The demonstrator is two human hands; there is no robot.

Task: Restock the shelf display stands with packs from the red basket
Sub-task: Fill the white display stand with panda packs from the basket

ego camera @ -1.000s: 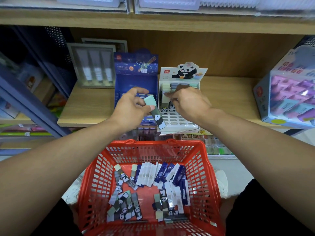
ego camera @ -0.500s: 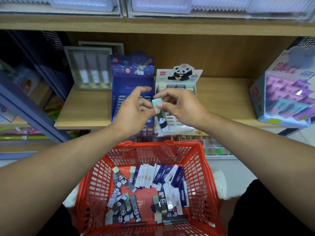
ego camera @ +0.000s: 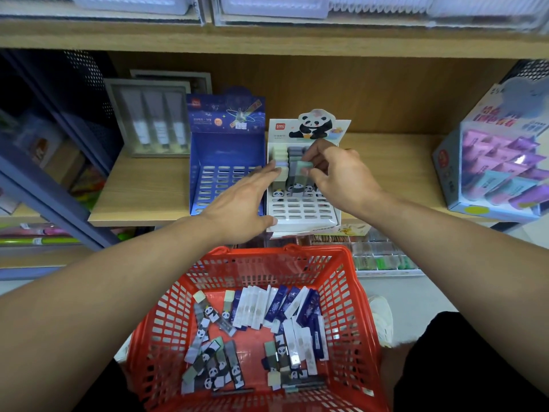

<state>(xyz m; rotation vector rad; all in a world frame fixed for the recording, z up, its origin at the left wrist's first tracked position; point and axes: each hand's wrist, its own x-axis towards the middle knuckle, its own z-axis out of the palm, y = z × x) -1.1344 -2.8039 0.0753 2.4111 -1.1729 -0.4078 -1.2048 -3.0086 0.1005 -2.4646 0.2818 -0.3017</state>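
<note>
A red basket [ego camera: 350,295] below the shelf holds several panda packs [ego camera: 208,352] and blue-and-white packs [ego camera: 285,307]. On the shelf stand a blue display stand [ego camera: 227,150], whose visible slots are bare, and a white panda display stand [ego camera: 300,209] with several packs in its back rows. My right hand [ego camera: 335,171] pinches a green-topped panda pack [ego camera: 303,173] over the panda stand's back rows. My left hand [ego camera: 240,200] lies flat with straight fingers, its fingertips touching the packs at the stand's left side.
A grey boxed set [ego camera: 151,117] stands left of the blue stand. A box of pink and purple packs [ego camera: 499,162] sits at the right end of the shelf. Another shelf board runs overhead, and lower shelves with goods lie behind the basket.
The pack passed from my left hand to my right hand, which carried it back over the panda stand. My left hand opened and reached to the stand's left side.
</note>
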